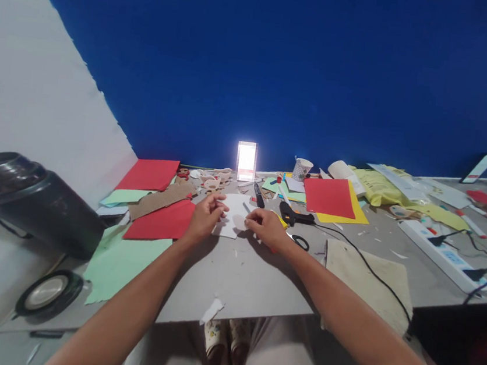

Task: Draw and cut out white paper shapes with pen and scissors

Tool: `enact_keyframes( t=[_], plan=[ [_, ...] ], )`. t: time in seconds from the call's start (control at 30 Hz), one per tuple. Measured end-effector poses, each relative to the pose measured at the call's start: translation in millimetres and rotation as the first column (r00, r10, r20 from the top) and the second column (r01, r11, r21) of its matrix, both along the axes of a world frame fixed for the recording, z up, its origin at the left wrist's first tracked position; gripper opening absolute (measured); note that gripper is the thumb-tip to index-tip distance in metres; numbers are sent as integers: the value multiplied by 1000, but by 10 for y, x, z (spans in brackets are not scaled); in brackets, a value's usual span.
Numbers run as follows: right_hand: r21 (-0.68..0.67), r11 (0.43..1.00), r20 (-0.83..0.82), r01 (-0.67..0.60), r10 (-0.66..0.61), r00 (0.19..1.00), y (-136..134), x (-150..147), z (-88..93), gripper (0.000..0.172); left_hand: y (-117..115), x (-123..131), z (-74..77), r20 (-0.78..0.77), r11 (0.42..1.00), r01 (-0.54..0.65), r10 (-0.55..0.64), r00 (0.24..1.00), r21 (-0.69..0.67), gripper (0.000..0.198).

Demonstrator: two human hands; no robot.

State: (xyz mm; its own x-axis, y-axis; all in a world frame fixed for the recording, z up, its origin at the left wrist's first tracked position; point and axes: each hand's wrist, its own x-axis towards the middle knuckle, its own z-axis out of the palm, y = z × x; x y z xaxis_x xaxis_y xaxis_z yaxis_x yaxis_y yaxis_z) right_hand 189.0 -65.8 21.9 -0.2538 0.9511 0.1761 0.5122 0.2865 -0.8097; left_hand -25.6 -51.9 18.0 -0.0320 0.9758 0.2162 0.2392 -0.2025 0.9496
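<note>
A sheet of white paper [238, 203] lies on the table between my hands. Over its lower part is a small round piece of pale paper [239, 222]. My right hand [265, 227] pinches the disc's right edge between thumb and fingers. A thin grey stick, perhaps a pen [246, 207], juts up from beside those fingers; whether they grip it too is unclear. My left hand [207, 216] hovers over the sheet's left edge, its fingers loosely curled and apart, with nothing visible in them. Just behind my right hand lies a black marker [259, 195].
A black glue gun [295, 215] and scissors [300, 243] lie to the right, its cord crossing a beige cloth [367, 278]. Red card [160, 220] and cardboard [160, 201] lie left, near a large dark flask [34, 200]. A power strip [441, 255] sits far right.
</note>
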Motion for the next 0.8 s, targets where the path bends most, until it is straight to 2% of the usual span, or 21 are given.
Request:
enact_keyframes(
  t=[0.07,0.1,0.2,0.27,0.37,0.47,0.7,0.8],
  plan=[
    [-73,997,-122,-2,-7,992,8,15,0,10,30,-18,-9,90,995,-83,87,992,-48,25],
    [-94,996,-166,-4,-12,986,11,19,0,10,32,-17,-10,137,993,-80,92,986,-92,24],
    [-137,991,-238,-9,-24,971,13,22,8,13,-14,22,8,253,978,28,26,967,-208,29],
    [-152,988,-244,-12,-26,970,13,22,20,14,-70,62,41,277,964,106,-35,960,-245,32],
    [-131,991,-216,-17,-11,976,9,22,39,13,-151,107,99,163,964,146,-111,980,-222,26],
    [-143,990,-188,-20,-7,982,-2,15,48,12,-196,127,122,13,976,117,-117,993,-181,19],
    [-151,989,-119,-4,-14,993,-3,6,44,9,-178,109,91,-20,970,106,-113,993,-220,19],
    [-137,990,-85,18,-30,996,11,21,39,9,-151,80,107,-44,983,41,-50,998,-178,20]
  ],
)
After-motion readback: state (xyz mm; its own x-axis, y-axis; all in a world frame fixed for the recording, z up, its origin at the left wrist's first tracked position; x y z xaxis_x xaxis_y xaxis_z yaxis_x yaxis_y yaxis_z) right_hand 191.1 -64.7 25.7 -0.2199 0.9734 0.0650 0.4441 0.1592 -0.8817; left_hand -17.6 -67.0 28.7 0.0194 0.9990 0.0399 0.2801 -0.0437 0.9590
